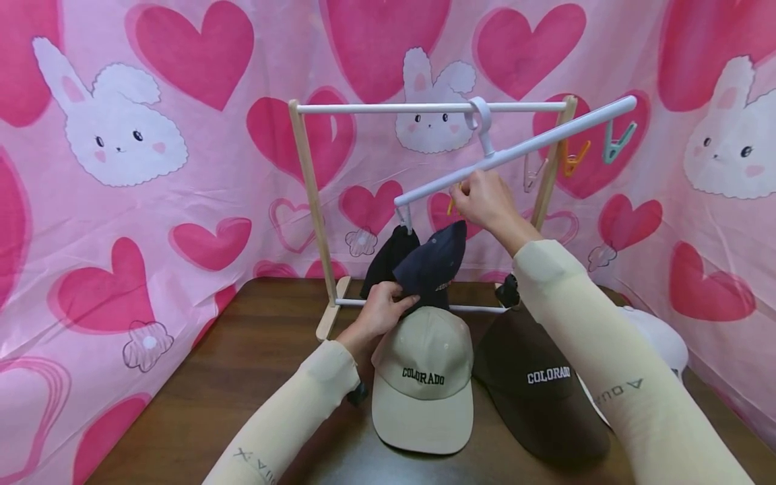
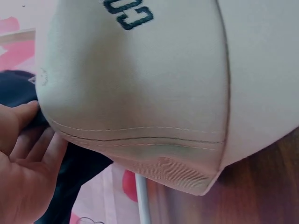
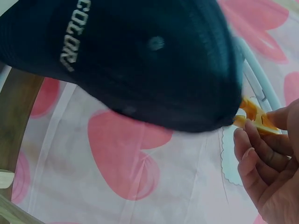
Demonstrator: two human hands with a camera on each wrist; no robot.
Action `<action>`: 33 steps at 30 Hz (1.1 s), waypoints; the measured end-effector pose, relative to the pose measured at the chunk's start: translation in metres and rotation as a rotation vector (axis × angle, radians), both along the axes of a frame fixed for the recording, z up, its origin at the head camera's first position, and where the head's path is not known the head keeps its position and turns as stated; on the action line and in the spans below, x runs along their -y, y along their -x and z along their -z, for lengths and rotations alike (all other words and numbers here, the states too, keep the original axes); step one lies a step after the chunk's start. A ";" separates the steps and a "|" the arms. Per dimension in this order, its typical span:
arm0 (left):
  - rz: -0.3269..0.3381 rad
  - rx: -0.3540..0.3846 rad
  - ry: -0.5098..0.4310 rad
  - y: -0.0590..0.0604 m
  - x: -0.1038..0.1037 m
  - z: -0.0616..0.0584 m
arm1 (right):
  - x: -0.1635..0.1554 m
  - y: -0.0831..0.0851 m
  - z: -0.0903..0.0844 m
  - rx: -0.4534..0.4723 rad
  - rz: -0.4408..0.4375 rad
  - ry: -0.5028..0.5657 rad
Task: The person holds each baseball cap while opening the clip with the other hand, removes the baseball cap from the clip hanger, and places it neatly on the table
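My left hand [image 1: 383, 308] grips the lower part of a navy cap [image 1: 433, 259] between thumb and fingers, behind the beige cap [image 1: 422, 377]. My right hand [image 1: 487, 201] pinches a yellow clip [image 3: 254, 116] under the tilted white hanger [image 1: 545, 138]. In the right wrist view the clip's tip meets the navy cap's edge; whether it bites the cloth I cannot tell. A black cap [image 1: 388, 259] hangs from a clear clip [image 1: 405, 217] at the hanger's low left end. The beige cap fills much of the left wrist view.
The hanger hooks over the white rod [image 1: 376, 108] of a wooden-sided rack. Clear, orange [image 1: 574, 159] and teal clips [image 1: 618, 143] dangle from its raised right side. A dark brown cap [image 1: 539, 384] and a white cap [image 1: 657, 337] lie on the brown table [image 1: 242, 377] at right.
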State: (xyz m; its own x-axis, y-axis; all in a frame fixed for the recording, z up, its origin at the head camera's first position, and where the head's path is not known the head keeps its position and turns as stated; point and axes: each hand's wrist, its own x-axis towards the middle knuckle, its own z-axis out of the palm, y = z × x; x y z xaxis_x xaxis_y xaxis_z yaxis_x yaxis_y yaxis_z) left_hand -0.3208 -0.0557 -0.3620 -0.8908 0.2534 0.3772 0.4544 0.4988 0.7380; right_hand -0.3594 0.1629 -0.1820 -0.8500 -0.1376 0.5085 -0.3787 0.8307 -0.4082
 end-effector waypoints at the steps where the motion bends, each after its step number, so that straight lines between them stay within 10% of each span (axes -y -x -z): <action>1: 0.003 0.007 0.003 0.001 -0.001 0.001 | -0.001 0.000 0.000 0.002 -0.003 0.004; 20: 0.027 0.072 0.075 0.026 -0.032 0.004 | -0.003 -0.007 0.001 0.015 -0.025 0.009; 33: 0.117 0.310 0.043 0.050 -0.043 0.003 | -0.001 -0.005 0.001 -0.010 -0.016 -0.010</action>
